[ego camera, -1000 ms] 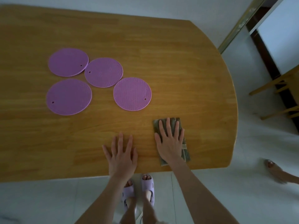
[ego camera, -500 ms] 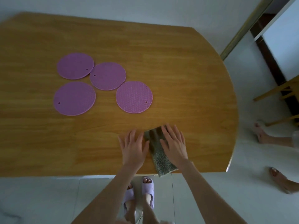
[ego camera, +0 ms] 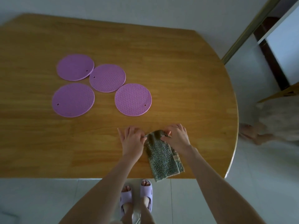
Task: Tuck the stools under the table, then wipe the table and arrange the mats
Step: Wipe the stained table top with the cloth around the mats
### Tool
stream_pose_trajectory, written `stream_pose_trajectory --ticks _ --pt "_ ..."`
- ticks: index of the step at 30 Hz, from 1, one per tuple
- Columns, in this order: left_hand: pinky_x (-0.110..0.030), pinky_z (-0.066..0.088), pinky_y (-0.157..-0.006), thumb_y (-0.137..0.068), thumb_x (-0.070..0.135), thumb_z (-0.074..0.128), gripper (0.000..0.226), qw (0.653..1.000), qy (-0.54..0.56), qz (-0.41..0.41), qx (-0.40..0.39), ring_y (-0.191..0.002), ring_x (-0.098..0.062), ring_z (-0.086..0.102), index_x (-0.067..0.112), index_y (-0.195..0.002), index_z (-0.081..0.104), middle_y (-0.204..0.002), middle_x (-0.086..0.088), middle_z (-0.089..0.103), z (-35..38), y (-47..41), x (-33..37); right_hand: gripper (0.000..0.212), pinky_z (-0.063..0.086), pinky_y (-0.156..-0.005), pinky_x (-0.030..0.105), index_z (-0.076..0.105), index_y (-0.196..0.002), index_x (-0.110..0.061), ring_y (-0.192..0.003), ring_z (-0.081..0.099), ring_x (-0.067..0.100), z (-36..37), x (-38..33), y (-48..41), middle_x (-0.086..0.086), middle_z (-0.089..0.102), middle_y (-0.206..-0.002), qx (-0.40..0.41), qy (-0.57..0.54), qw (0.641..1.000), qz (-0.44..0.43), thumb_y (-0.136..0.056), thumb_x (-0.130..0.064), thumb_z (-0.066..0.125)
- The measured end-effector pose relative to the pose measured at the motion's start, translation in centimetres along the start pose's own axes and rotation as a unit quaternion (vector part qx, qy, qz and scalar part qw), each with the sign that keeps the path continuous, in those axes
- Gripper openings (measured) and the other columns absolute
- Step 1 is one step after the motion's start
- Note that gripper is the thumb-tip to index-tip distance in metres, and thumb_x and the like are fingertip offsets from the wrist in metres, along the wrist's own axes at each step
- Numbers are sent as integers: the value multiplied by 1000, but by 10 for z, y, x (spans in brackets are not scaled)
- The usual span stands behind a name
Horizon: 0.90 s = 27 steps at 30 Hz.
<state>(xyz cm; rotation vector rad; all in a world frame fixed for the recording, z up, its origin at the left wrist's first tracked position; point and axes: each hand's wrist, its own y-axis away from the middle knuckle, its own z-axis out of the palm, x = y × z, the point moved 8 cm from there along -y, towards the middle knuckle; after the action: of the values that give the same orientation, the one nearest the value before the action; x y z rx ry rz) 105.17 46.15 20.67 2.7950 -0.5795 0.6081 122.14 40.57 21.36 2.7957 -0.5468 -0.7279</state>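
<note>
The left hand [ego camera: 131,143] and the right hand [ego camera: 177,137] each pinched a far corner of the cloth [ego camera: 161,156], fingers curled on it. The cloth lay on the table [ego camera: 178,70] at the near edge, its near end just overhanging. Four mats [ego camera: 133,99] lay clustered farther left, apart from the cloth.

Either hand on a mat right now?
No: the left hand and right hand both pinch the far end of the cloth, apart from the mats.
</note>
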Motion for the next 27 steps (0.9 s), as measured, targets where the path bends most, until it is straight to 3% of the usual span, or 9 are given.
stream_pose_trajectory --ticks 3,7,11,14,16,20,23,27 --pt "-53 -8 -114 -92 35 57 17 1000 15 4 12 -122 -19 43 21 -91 65 -108 6 59 -8 -3 1 18 33 -96 32 67 -95 -16 -110 46 17 -6 -1 0 -5 63 -106 11 -38 999 17 -82 -28 72" --pt "-52 -1 -115 -92 34 58 17 997 48 21 48 -111 -17 52 20 -88 65 -93 8 65 -26 -14 10 16 49 -86 45 71 -89 -15 -78 60 15 -24 3 -5 -7 68 -84 40 -112 992 47 -77 -24 77" --pt "-54 9 -113 -88 28 64 12 989 80 62 107 -104 -24 55 17 -88 68 -89 5 69 -57 -41 32 12 49 -86 48 72 -85 -18 -88 62 21 -68 -3 -13 -8 67 -83 108 -142 983 48 -75 -21 78" --pt "-49 4 -113 -87 24 66 10 980 115 81 137 -105 -26 53 15 -90 69 -90 3 71 -85 -60 52 12 46 -90 48 72 -88 -15 -92 60 22 -108 -8 -18 -11 62 -82 155 -150 976 31 -77 -18 76" --pt "-44 3 -112 -86 25 67 11 973 135 101 160 -103 -26 53 14 -89 70 -88 2 71 -107 -67 69 14 40 -94 41 71 -92 -14 -100 53 19 -137 -13 -15 -14 58 -84 187 -137 973 18 -80 -20 75" --pt "-61 20 -108 -79 21 71 7 952 142 177 207 -90 -27 55 14 -78 69 -75 3 69 -139 -63 100 12 36 -91 37 70 -93 -15 -102 45 17 -173 -18 1 -20 54 -82 247 -138 959 -4 -82 -20 73" --pt "-67 32 -99 -72 20 71 6 944 111 218 224 -83 -22 51 15 -74 68 -68 3 65 -126 -48 96 13 31 -84 31 71 -90 -14 -103 49 22 -155 -8 14 -4 67 -93 254 -87 963 -9 -80 -21 75" --pt "-69 33 -96 -65 16 79 13 960 83 217 154 -86 -17 47 17 -71 67 -68 3 65 -71 -14 69 15 26 -79 28 72 -91 -14 -103 51 24 -89 9 37 -1 69 -96 193 -49 980 2 -79 -21 76"
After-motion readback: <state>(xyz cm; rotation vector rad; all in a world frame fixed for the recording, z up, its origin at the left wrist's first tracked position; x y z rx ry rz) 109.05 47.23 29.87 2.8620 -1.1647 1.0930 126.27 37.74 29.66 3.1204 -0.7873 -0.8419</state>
